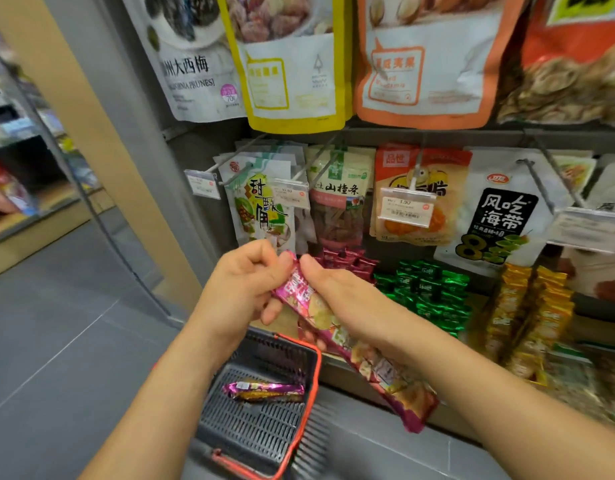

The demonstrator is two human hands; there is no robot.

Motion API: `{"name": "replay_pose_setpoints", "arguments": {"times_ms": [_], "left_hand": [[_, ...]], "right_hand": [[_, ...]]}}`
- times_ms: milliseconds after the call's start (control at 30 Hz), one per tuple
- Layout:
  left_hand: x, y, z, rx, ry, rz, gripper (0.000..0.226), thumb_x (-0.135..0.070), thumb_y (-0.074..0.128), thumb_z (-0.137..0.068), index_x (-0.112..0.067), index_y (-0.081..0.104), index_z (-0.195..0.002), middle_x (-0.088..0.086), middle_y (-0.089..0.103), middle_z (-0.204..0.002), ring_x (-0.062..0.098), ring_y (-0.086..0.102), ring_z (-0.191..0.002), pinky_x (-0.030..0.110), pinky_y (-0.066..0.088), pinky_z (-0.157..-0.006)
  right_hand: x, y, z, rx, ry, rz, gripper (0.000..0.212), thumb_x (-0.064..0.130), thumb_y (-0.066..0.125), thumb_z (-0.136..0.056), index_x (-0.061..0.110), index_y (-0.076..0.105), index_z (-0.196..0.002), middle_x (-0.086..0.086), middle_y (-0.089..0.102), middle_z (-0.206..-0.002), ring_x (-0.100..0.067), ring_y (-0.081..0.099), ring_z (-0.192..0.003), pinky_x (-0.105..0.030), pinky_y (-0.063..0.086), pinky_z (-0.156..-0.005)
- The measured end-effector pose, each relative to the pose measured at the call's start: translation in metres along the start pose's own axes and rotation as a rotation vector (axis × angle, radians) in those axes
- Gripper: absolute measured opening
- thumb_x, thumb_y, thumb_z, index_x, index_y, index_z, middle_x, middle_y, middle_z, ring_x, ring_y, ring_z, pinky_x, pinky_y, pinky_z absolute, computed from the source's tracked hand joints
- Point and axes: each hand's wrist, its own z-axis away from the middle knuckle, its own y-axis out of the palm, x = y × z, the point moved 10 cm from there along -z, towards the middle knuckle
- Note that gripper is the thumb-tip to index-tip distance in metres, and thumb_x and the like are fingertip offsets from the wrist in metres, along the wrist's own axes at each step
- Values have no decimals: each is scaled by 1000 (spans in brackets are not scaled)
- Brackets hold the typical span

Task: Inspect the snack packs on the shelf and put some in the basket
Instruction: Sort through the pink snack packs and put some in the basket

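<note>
**A long pack held over the basket: where it could slip**

The likeliest trouble is a drop that misses; the long pink pack (399,389) is held only near its upper end, and its lower end hangs slanting down to the right, past the red rim of the basket (315,368); if it is let go as it lies, I judge it could tip over that rim and land on the floor rather than inside. A second risk is the right forearm, which passes close in front of the heaped green sweets (427,292) and the yellow packs (528,313) on the shelf (385,136); a careless swing down toward the basket could knock some loose. A foil wrapper pinched this lightly may also slide out while it is being turned over for a look.

The left hand (243,285) has its fingers curled tight and pinches the top end of the pack between thumb and fingertips; the right hand (340,299) lies over the pack just below, thumb pointing up along it, and its fingers seem to wrap beneath, though they are mostly hidden; both hands have hold of the same pack and nothing else.

The pack sits between the hands, above and slightly right of the basket; one purple pack (264,391) already lies on the basket floor.
</note>
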Motion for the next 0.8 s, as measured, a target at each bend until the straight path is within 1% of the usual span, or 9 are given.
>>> {"name": "replay_pose_setpoints", "arguments": {"times_ms": [100,200,300,367,433,467,633,733,800], "left_hand": [[9,7,3,15,-42,131,29,-23,63,-84,-12,43,-67,-5,35,-39,7,28,-29,15,24,-33],[7,12,0,20,-12,92,27,-27,62,-82,-12,45,-68,-2,42,-42,7,30,-31,14,27,-32],[-3,5,-1,-38,96,-185,30,-32,62,-85,-10,48,-70,2,53,-51,9,42,-39,17,35,-38],[-13,2,0,-64,198,-526,29,-34,59,-93,-14,51,-74,2,56,-56,10,47,-46,27,41,-44],[-16,4,0,-64,248,-790,28,-39,54,-97,-22,51,-74,-3,57,-57,10,46,-48,33,39,-47],[-15,5,-1,-63,243,-810,29,-41,52,-97,-23,50,-74,-6,57,-56,8,45,-47,30,37,-46],[-5,4,-9,-87,125,-560,23,-27,57,-95,-15,54,-76,-2,58,-50,10,50,-40,19,38,-40],[-1,7,-10,-74,81,-351,19,-22,58,-95,-12,57,-79,-7,58,-52,2,49,-44,13,39,-44],[2,12,-10,-38,60,-287,22,-35,59,-91,-15,59,-84,-10,60,-61,-1,51,-52,10,38,-47]], "right_hand": [[-3,6,14,-19,-18,-64,61,61,31,-95,10,64,-90,-5,65,-61,-13,59,-45,-21,50,-49],[-7,1,19,-60,-37,-102,58,65,35,-88,14,62,-85,-5,65,-61,-15,60,-48,-23,52,-51],[-12,-2,19,-29,-24,-105,52,66,39,-86,20,64,-86,-7,67,-66,-18,62,-52,-24,54,-53],[-17,0,20,19,33,-143,49,66,41,-87,23,64,-87,-9,68,-69,-19,64,-56,-26,55,-57],[-21,2,20,51,70,-173,47,65,42,-89,22,63,-93,-11,69,-72,-22,66,-61,-29,56,-62],[-22,1,20,62,76,-185,46,63,43,-90,21,62,-97,-11,68,-74,-23,66,-62,-31,57,-64],[-25,1,20,87,47,-197,47,57,49,-88,25,54,-122,-10,64,-91,-25,66,-67,-39,56,-68],[-22,-11,18,-73,-55,4,41,56,45,-88,33,53,-121,4,68,-97,-14,66,-82,-42,55,-84],[-17,-21,20,-206,-120,208,32,55,44,-93,41,49,-122,7,68,-98,-7,64,-86,-37,53,-86]]}}
